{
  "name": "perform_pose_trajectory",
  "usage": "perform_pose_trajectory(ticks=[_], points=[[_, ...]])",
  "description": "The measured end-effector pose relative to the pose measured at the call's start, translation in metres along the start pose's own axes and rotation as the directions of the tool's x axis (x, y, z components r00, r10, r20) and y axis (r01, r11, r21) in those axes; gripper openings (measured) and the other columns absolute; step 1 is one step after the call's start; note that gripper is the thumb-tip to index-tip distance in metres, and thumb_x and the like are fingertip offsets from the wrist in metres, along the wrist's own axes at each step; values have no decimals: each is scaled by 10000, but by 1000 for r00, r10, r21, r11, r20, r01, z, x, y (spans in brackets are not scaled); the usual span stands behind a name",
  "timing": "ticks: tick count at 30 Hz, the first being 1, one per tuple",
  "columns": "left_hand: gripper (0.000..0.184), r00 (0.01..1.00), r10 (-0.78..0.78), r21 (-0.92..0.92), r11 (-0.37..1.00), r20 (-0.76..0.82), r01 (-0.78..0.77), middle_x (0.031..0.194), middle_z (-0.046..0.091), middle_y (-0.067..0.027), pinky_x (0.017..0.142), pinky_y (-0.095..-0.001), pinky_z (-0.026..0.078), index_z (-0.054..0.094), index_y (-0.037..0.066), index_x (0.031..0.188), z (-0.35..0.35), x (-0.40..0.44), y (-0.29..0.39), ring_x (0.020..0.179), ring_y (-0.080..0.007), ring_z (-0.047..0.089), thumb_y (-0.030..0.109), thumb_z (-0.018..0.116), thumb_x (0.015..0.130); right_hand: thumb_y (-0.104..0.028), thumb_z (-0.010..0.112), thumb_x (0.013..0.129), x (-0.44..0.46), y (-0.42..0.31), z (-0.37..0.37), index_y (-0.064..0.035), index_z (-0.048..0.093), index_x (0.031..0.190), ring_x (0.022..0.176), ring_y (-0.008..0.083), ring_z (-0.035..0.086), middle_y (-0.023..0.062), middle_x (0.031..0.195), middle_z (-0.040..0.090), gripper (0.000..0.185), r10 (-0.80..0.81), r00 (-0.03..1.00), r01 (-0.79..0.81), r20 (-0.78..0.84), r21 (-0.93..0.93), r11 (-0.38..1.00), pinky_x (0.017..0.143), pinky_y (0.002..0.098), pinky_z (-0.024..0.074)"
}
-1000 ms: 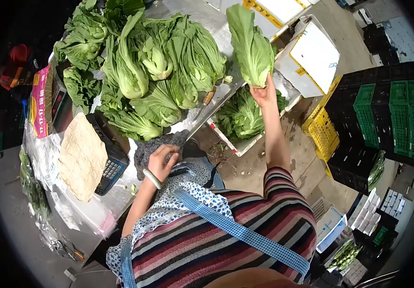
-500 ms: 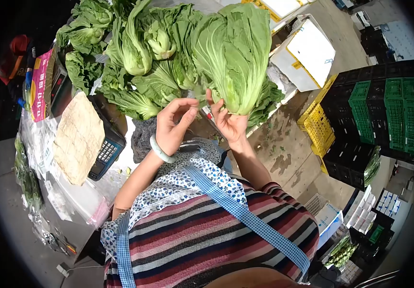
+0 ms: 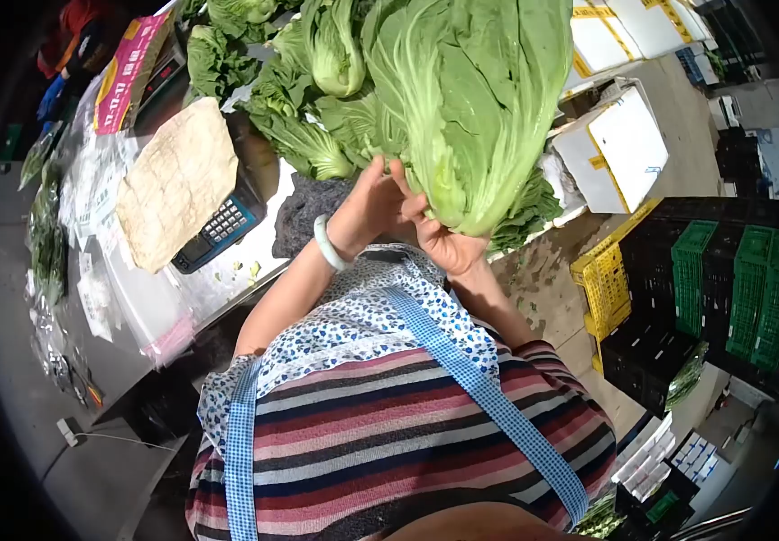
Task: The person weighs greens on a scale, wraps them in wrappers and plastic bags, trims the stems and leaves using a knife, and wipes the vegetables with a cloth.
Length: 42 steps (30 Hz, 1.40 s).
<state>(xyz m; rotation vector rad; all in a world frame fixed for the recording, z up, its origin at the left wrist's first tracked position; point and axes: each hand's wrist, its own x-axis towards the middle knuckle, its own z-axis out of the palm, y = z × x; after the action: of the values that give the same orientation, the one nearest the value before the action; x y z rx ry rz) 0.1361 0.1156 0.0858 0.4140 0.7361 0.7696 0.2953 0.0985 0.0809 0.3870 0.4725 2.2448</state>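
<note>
A large head of leafy mustard greens (image 3: pixel 475 117) stands tilted in my right hand (image 3: pixel 451 242), which grips it around the pale stem base. My left hand (image 3: pixel 367 212), with a pale bangle on the wrist, is raised beside it. Its fingers point upward and meet the right fingertips near the stem; part of them is hidden, and I make out nothing held in them. Behind and left of the held head lie several more leafy heads (image 3: pixel 335 54). A dark grey cloth-like bundle (image 3: pixel 306 216) sits by my left wrist.
On the table at left are a keypad scale (image 3: pixel 218 233), a tan flat sheet (image 3: pixel 177 185) over it, plastic bags (image 3: pixel 92 198) and a pink box (image 3: pixel 128 72). White foam boxes (image 3: pixel 619 149) stand right, with stacked crates (image 3: pixel 696 288) beyond. Another person (image 3: pixel 73 41) shows far left.
My left hand has moved right, up against the right fingers. The held greens now look larger and closer. The camera view has shifted, so the surroundings sit differently.
</note>
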Motion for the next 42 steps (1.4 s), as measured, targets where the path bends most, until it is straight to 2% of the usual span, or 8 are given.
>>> perform_pose_trajectory(ticks=[6, 11, 16, 25, 31, 37, 40, 42], points=[[861, 711, 685, 379, 707, -159, -597, 1272, 498, -103, 936, -381, 432, 305, 95, 1409, -35, -42, 41, 1110, -225, 529, 645, 555, 794, -121, 709, 764, 49, 16, 15, -53, 391, 1290, 1113, 312, 538, 164, 1192, 541, 619, -609, 793, 152, -10, -965, 215, 996, 426, 436], [868, 580, 753, 376, 658, -311, -653, 1304, 481, -116, 977, -382, 427, 293, 56, 1390, -94, -14, 46, 1134, -255, 524, 312, 796, 729, -208, 849, 642, 86, 23, -54, -6, 386, 1261, 1135, 278, 476, 151, 1205, 474, 799, -387, 838, -3, 384, -706, -708, 948, 383, 408], [659, 721, 589, 94, 794, -365, -601, 1296, 533, -103, 1008, -440, 420, 426, 77, 1343, -170, 1, 39, 1171, -278, 526, 464, 623, 847, -265, 699, 856, 103, 13, -92, -48, 427, 1283, 1098, 152, 466, 74, 1204, 488, 551, -480, 867, 159, 137, -987, 5, 925, 282, 380], [871, 782, 592, 10, 798, -196, -602, 1343, 483, -88, 1049, -420, 375, 359, 68, 1389, -145, 12, 60, 1227, -258, 473, 582, 680, 763, -123, 753, 789, 131, 8, -51, -17, 560, 1187, 917, 148, 608, 90, 1025, 645, 454, -619, 718, 218, 318, -947, -234, 828, 275, 479], [858, 843, 511, -223, 813, -170, -538, 1347, 478, -133, 1031, -463, 408, 360, 69, 1387, -87, 33, 62, 1220, -309, 485, 570, 681, 769, -32, 746, 775, 117, 13, 10, 16, 553, 1192, 943, 150, 614, 130, 1060, 647, 462, -237, 652, 184, 720, -454, -872, 812, 282, 504], [759, 802, 593, -565, 637, -77, -525, 1383, 447, -139, 1019, -544, 406, 370, 95, 1394, -38, 56, 85, 1238, -339, 465, 501, 640, 812, 104, 628, 792, 79, -5, 7, 51, 412, 1247, 928, 251, 619, 189, 1098, 590, 506, -425, 315, 665, 849, -517, -539, 807, 317, 556], [774, 775, 627, -589, 659, 86, -468, 1392, 438, -142, 1014, -593, 384, 362, 96, 1400, -55, 57, 102, 1247, -371, 449, 530, 621, 813, 111, 631, 776, 37, -43, 49, 43, 503, 1176, 837, 155, 619, 141, 1022, 619, 426, -577, 23, 456, 816, -522, -721, 678, 235, 566], [781, 776, 622, -589, 667, 106, -455, 1399, 431, -141, 1027, -590, 370, 345, 102, 1413, -74, 59, 108, 1261, -367, 434, 529, 617, 818, 76, 644, 798, -7, -104, 50, 27, 502, 1210, 860, 124, 606, 124, 1025, 613, 439, -626, 204, 261, 753, -658, -706, 664, 213, 536]])
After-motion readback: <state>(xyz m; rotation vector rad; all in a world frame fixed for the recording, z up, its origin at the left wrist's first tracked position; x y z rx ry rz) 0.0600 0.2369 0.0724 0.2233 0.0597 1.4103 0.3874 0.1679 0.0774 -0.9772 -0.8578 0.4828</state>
